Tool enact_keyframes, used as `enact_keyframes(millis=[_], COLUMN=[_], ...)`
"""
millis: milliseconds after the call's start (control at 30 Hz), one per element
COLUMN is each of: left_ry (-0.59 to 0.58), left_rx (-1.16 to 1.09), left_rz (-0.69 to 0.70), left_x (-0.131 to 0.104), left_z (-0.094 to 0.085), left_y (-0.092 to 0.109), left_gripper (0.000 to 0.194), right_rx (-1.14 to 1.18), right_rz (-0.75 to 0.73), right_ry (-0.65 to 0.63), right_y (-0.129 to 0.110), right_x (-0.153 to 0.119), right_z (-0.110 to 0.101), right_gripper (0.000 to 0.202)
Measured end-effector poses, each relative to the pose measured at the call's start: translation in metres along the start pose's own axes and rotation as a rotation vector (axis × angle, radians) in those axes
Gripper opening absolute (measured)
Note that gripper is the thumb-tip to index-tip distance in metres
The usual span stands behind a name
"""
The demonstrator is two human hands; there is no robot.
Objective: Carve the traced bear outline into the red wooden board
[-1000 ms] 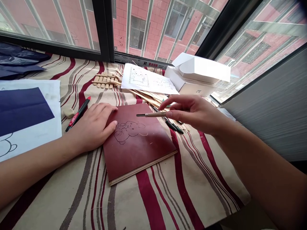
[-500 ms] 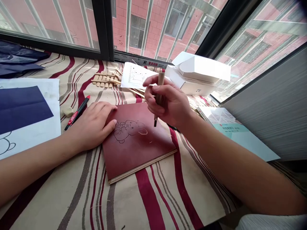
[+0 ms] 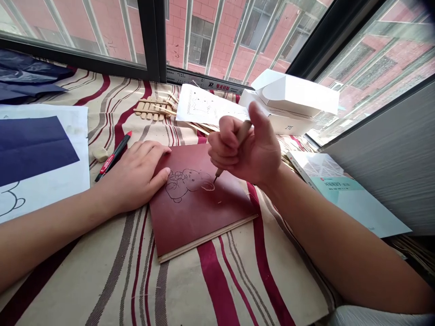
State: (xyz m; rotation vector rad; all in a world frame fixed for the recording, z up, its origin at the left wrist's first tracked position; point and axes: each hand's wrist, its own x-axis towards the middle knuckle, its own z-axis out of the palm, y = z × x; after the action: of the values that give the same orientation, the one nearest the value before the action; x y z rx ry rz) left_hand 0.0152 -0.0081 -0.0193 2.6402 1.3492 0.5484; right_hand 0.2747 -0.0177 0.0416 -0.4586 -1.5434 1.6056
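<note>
A reddish-brown wooden board [image 3: 193,226] lies on the striped cloth, bearing a black line drawing of a cartoon animal [image 3: 185,180]. Pale cut lines trace one ear of the figure, and a few small shavings lie to its right. My left hand [image 3: 141,174] rests on the board's left edge, fingers outstretched. My right hand [image 3: 249,149] is wrapped round a carving tool [image 3: 219,172] with a wooden handle. Its thin tip points down at the cut ear; whether it touches the surface I cannot tell.
Left of the board lie a black-and-red marker [image 3: 113,156], an eraser-like lump [image 3: 100,155] and paper with a dark blue sheet [image 3: 34,147]. Behind are wooden sticks [image 3: 154,108], a printed sheet [image 3: 200,106] and a white box [image 3: 288,97]. A book [image 3: 343,190] lies at right.
My right hand has turned and tightened into a fist round the carving tool. The tool now slants, with its tip lower and further left, by the ear. My left hand stays on the board.
</note>
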Motion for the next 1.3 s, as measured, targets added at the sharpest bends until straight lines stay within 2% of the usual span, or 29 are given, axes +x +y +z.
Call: enact_keyframes(millis=[133, 267, 333, 500, 700, 867, 1033, 1100, 1300], left_ry=[-0.01, 0.005, 0.013, -0.013, -0.006, 0.0, 0.035, 0.054, 0.011], left_rx=[-0.022, -0.015, 0.005, 0.022, 0.002, -0.024, 0.01, 0.013, 0.001], left_rz=[-0.015, -0.019, -0.016, -0.006, -0.016, -0.021, 0.0, 0.0, -0.022], left_x=[0.0, 0.0, 0.0, 0.0, 0.001, 0.0, -0.002, -0.002, -0.001], left_z=[-0.002, 0.0, 0.0, -0.001, -0.002, -0.001, 0.003, 0.005, 0.001], left_y=[0.001, 0.0, 0.0, -0.001, 0.0, 0.0, -0.002, -0.003, -0.001], left_gripper=[0.059, 0.059, 0.06, 0.06, 0.057, 0.056, 0.058, 0.058, 0.058], right_rx=[-0.109, -0.112, -0.057, 0.1, 0.049, 0.037, 0.046, 0.033, -0.013], right_rz=[0.014, -0.084, -0.132, -0.151, -0.059, -0.058, -0.058, -0.046, -0.029], right_ry=[0.168, 0.341, 0.378, 0.268, 0.092, 0.113, 0.074, 0.096, 0.191], right_y=[-0.005, 0.001, 0.006, 0.013, 0.002, 0.0, -0.002, -0.002, -0.001], right_x=[-0.004, -0.006, -0.005, -0.001, -0.005, -0.006, -0.007, -0.007, -0.009], right_z=[0.01, 0.017, 0.017, 0.015, 0.012, 0.012, 0.017, 0.017, 0.01], right_gripper=[0.063, 0.061, 0.062, 0.069, 0.062, 0.064, 0.06, 0.06, 0.062])
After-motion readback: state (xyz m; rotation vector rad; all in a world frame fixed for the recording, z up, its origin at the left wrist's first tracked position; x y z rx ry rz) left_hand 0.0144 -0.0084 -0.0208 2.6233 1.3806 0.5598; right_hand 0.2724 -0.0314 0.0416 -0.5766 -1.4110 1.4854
